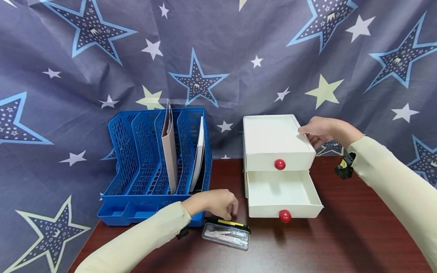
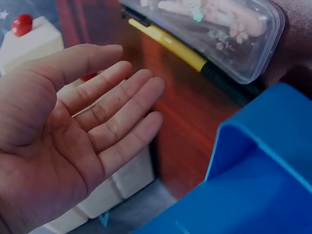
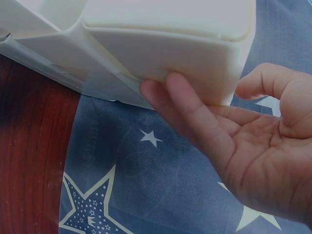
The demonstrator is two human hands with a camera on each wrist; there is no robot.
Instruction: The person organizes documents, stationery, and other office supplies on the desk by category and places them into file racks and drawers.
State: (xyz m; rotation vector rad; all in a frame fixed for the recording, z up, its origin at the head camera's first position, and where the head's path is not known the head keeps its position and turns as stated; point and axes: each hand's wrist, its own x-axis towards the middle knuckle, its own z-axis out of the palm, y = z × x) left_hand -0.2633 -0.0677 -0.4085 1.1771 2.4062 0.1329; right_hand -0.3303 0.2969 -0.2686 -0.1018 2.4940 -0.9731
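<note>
Over the table my left hand (image 1: pixel 220 203) hovers with relaxed fingers and nothing in it. Just below it lies a slim yellow-and-black pen-like tool (image 1: pixel 232 223), apart from the fingers in the left wrist view. Alongside the tool is a clear plastic case (image 1: pixel 226 237) with a compass and other pieces inside. My right hand (image 1: pixel 319 131) touches the right side of a white two-drawer box (image 1: pixel 273 132), its extended fingertips (image 3: pixel 180 83) against the wall in the right wrist view. The upper drawer is closed. Its lower drawer (image 1: pixel 281 189) is pulled out and holds nothing visible.
A blue file rack (image 1: pixel 123 155) stands on the left, holding a beige folder (image 1: pixel 170 159) and a white folder (image 1: pixel 198 155). Its front tray (image 1: pixel 114 220) reaches near my left forearm. Behind everything hangs a star-patterned cloth (image 1: pixel 225 87). The tabletop (image 1: pixel 362 212) is dark red-brown.
</note>
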